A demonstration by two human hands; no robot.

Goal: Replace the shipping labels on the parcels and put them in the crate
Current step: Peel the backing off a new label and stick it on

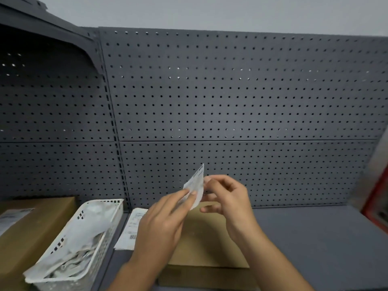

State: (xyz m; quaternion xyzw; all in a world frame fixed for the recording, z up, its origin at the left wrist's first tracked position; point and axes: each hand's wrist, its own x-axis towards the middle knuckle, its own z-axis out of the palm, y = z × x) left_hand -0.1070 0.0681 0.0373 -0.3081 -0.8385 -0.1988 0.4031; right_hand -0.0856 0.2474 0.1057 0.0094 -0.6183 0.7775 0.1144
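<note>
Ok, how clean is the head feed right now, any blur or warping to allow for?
Head view: the wide-angle lens bows the pegboard lines toward the edges; the red thing at the right edge is smeared; left hand, right hand and the label they pinch are slightly soft, its print unreadable; light is even, no glare.

Bare shelf (pixel 315 238) lies right of the parcel (pixel 210 244); basket (pixel 84 234) crowds left.
</note>
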